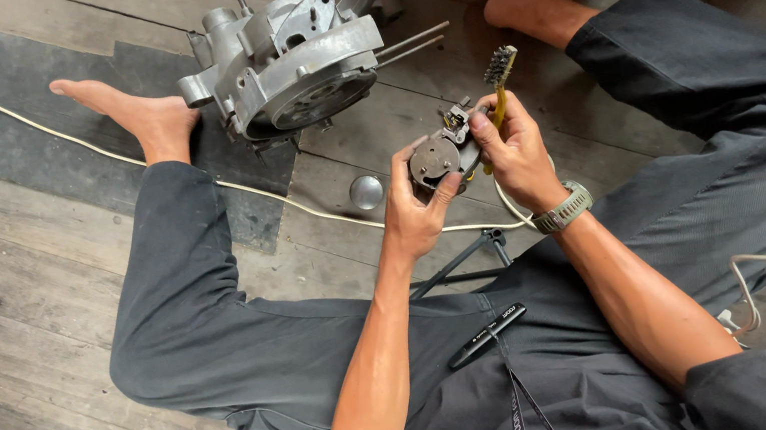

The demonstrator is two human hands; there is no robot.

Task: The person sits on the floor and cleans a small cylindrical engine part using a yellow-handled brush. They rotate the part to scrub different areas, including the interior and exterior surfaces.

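Left hand [414, 208] gripping round metal part [435, 159], right hand [517, 152] clasping wire brush [498, 76], bristles seemingly up

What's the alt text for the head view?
Seated on a wooden floor, a person holds a small metal part in both hands; the right hand also grips a yellow-handled wire brush. An engine casing lies ahead.
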